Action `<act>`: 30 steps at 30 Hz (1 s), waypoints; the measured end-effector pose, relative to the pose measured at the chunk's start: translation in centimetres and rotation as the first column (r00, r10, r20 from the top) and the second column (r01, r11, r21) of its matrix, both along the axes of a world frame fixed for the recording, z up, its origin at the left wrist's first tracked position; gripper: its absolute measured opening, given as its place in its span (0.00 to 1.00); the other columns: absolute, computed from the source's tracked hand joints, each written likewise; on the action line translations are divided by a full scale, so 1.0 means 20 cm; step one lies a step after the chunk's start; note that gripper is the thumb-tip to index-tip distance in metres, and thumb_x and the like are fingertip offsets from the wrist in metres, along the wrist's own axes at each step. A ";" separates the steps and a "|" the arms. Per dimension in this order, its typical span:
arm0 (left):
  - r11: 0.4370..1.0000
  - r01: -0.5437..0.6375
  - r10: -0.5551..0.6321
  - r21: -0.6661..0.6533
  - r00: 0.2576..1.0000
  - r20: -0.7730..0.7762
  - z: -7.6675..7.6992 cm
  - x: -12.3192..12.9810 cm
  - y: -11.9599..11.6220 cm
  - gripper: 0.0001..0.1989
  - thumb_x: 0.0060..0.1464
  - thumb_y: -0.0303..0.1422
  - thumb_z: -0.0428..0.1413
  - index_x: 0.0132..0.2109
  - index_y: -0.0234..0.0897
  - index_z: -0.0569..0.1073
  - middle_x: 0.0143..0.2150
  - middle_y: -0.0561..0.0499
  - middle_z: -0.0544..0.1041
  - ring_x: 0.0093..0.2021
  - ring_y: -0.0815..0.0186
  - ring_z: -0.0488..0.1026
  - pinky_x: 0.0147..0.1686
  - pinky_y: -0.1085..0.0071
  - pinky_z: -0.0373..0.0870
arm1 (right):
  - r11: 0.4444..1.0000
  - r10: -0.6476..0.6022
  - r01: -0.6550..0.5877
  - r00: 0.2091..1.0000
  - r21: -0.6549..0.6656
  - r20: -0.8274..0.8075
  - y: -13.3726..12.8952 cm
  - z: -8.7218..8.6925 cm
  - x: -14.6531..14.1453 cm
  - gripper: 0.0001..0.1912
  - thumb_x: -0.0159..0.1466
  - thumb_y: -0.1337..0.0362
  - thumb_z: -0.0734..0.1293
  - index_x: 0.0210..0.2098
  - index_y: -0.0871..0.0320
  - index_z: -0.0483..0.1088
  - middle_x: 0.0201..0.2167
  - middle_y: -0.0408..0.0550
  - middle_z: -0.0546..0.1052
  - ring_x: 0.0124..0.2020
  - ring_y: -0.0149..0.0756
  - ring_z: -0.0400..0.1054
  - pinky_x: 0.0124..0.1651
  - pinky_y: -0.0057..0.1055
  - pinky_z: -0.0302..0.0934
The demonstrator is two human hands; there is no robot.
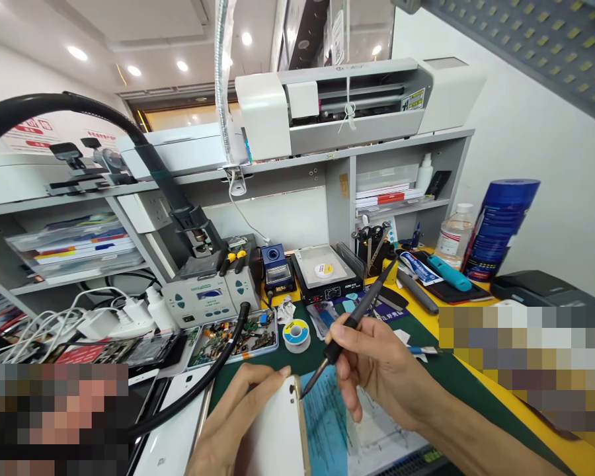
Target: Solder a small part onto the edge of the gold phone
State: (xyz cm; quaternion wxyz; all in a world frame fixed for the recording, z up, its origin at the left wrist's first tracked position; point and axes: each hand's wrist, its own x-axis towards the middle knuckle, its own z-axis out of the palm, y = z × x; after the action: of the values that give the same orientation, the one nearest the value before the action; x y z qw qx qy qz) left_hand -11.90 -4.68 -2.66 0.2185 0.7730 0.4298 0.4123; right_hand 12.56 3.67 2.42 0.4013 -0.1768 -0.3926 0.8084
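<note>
My left hand [242, 403] grips a white smartphone [275, 439] with a gold-coloured edge, tilted up at the bottom middle. The phone's back, with its camera hole, shows. In my right hand [384, 360] is a dark-handled soldering iron [361, 311], held like a pen. Its tip is at the phone's upper side edge, near the camera; I cannot tell whether it touches. Under the phone and right hand lies a scribbled blue and white sheet [327, 413]. A roll of solder wire [296, 337] stands just beyond the phone.
A black hose [203, 383] arcs across the left. Behind it are a tray [265, 354] of small circuit parts, a rework station [205, 297] and a heating plate [324, 274]. More phones [171, 423] lie left. A brush [424, 350], bottle [453, 235] and blue can [500, 228] stand or lie right.
</note>
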 end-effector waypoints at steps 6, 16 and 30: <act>1.000 0.000 0.000 0.006 1.000 0.028 0.00 0.00 0.01 0.43 0.48 0.63 0.58 0.67 0.51 0.68 0.51 0.41 0.75 0.49 0.47 0.76 0.50 0.55 0.74 | 1.000 0.001 -0.002 1.000 -0.021 -0.025 0.00 0.00 0.00 0.13 0.63 0.58 0.74 0.32 0.64 0.75 0.16 0.43 0.77 0.12 0.33 0.72 0.12 0.24 0.68; 1.000 -0.002 0.003 -0.014 0.999 0.049 0.02 0.00 0.01 0.42 0.48 0.64 0.57 0.65 0.50 0.71 0.50 0.41 0.76 0.50 0.46 0.77 0.50 0.55 0.74 | 1.000 0.003 -0.003 1.000 -0.011 0.014 -0.01 -0.01 0.00 0.14 0.63 0.57 0.74 0.31 0.62 0.73 0.17 0.42 0.76 0.12 0.33 0.72 0.13 0.25 0.67; 0.998 -0.049 0.051 -0.041 0.997 0.057 0.07 0.03 -0.02 0.40 0.48 0.63 0.58 0.64 0.54 0.72 0.51 0.42 0.77 0.49 0.48 0.77 0.50 0.57 0.75 | 0.999 0.012 -0.011 1.000 -0.034 0.022 -0.01 0.01 0.00 0.15 0.63 0.57 0.74 0.30 0.62 0.73 0.16 0.42 0.76 0.12 0.33 0.71 0.13 0.24 0.67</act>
State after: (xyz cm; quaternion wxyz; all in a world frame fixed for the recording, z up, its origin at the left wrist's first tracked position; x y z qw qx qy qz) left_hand -11.25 -5.04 -1.17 0.2355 0.7453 0.4506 0.4313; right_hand 12.48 3.53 2.53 0.3893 -0.1904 -0.3841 0.8153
